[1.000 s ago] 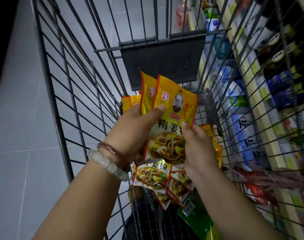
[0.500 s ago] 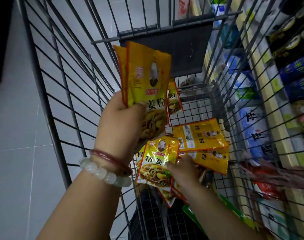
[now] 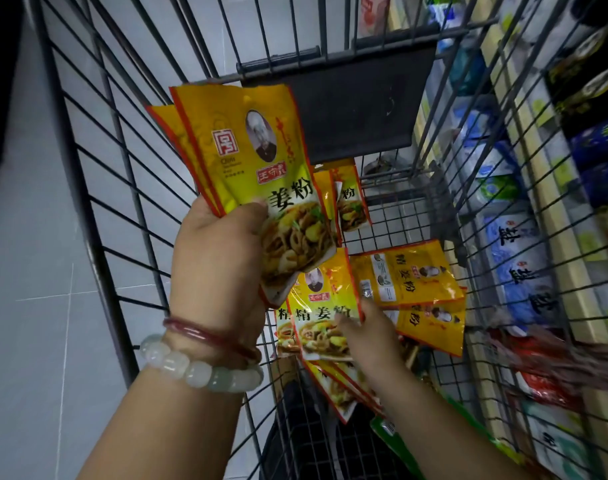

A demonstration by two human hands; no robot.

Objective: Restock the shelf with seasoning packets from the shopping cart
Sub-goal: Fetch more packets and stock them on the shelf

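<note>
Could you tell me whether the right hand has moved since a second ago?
Yes. The right hand has dropped from the held packets towards the loose packets on the cart floor.

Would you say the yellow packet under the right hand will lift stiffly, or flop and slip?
Likely floppy: the packet is a thin, creased pouch. Probably slippery too, as its glossy film lies on other loose packets. It looks light, since the left hand holds several pinched together.

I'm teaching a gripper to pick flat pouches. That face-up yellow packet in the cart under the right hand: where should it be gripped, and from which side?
Judging from its pose, pinch the face-up packet at its right edge, coming from above and the right, where the right hand already rests. It lies flat on other packets, so a thumb-over, fingers-under pinch at that exposed edge probably lifts it alone.
</note>
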